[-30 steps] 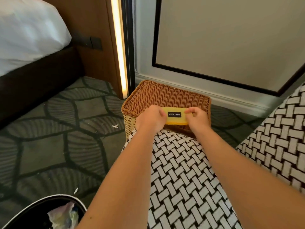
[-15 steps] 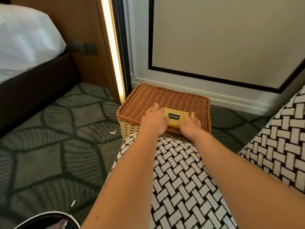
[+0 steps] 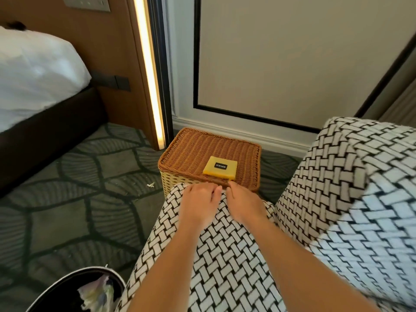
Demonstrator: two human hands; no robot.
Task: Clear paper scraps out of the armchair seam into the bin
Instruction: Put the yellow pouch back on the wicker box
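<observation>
The left hand (image 3: 198,204) lies palm down on the woven black-and-white fabric of the armchair (image 3: 225,262), fingers relaxed and spread toward the far edge, holding nothing. Just to its right, almost touching it, the right hand (image 3: 244,204) also rests on the fabric with its fingers stretched forward and empty; their tips reach the near rim of a wicker basket (image 3: 202,152).

On the basket lid lies a yellow pad (image 3: 220,167) with a black label, just beyond the right fingertips.

A second patterned part of the armchair rises at the right, with a dark gap between the two parts.

A small paper scrap (image 3: 150,184) lies on the carpet (image 3: 67,210) left of the basket. The bin (image 3: 58,296) stands at the near left, crumpled waste (image 3: 96,293) inside. A bed (image 3: 33,75) fills the far left.
</observation>
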